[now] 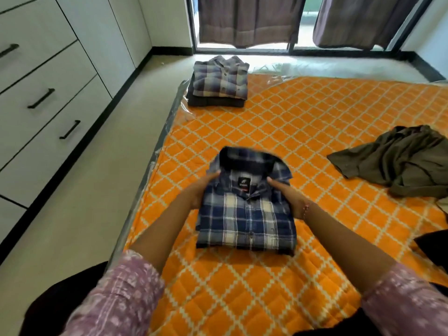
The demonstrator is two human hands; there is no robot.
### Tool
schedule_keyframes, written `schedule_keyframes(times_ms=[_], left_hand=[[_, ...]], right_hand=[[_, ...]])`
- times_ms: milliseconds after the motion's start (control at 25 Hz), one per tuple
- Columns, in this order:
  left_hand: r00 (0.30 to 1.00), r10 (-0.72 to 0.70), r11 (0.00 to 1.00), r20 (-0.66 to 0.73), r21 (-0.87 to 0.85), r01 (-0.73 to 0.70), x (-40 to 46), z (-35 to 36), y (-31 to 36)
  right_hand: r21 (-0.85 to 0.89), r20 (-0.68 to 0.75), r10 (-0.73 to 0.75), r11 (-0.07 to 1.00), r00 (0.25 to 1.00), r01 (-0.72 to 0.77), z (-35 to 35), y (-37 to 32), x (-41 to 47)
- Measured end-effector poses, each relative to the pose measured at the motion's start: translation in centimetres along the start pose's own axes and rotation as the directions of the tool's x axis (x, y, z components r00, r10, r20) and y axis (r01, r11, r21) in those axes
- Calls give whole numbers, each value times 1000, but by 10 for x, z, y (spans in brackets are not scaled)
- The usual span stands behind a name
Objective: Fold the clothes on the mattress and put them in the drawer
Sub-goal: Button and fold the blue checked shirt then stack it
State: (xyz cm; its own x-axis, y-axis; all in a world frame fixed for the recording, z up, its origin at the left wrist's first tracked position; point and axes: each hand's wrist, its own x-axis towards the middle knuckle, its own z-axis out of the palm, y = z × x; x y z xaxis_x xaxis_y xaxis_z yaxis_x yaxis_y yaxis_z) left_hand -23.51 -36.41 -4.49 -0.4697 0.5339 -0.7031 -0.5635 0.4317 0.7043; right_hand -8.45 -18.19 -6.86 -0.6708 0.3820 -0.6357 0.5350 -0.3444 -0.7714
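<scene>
I judge myself a bit past the middle of the job: two folded pieces already sit in a stack (219,83) well beyond my fingertips, near the far left corner of the mattress (315,112), a grey plaid shirt on top of something dark. The blue checked shirt (246,209) between my hands looks folded too, collar up and buttons showing, lying flat on the orange quilted cover. My left hand (202,190) holds its left edge up by the shoulder, fingers curled over the cloth toward the collar; my right hand (288,197) grips the opposite edge in the same way, so the shirt is clasped from both sides. Off to the right of my right hand, well apart, an olive garment (400,161) lies crumpled and unfolded. The drawers (48,98) to the left of my left hand, across a strip of floor, all look closed, so nothing seems put away yet.
</scene>
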Motion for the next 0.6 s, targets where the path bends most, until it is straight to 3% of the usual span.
schedule_keyframes(times_ms=[120, 240, 320, 400, 520, 600], left_hand=[[982, -6, 992, -187, -127, -18, 11, -3, -43], [955, 71, 996, -288, -27, -82, 14, -6, -72], [906, 250, 961, -341, 200, -190, 19, -3, -86], [796, 455, 830, -400, 515, -215, 22, 2, -92], [581, 685, 639, -440, 745, -189, 29, 5, -72], [577, 711, 581, -403, 799, -158, 39, 10, -46]], right_hand=[[173, -237, 86, 984, 968, -45, -8, 40, 12], [202, -348, 61, 979, 936, 12, -6, 62, 12], [69, -400, -62, 993, 915, 97, 1, 64, 18], [-239, -509, -213, 966, 834, 101, 10, 57, 20], [-666, -559, -517, 746, 648, 21, 20, 43, 18], [-739, -535, -598, 674, 597, 13, 28, 26, 24]])
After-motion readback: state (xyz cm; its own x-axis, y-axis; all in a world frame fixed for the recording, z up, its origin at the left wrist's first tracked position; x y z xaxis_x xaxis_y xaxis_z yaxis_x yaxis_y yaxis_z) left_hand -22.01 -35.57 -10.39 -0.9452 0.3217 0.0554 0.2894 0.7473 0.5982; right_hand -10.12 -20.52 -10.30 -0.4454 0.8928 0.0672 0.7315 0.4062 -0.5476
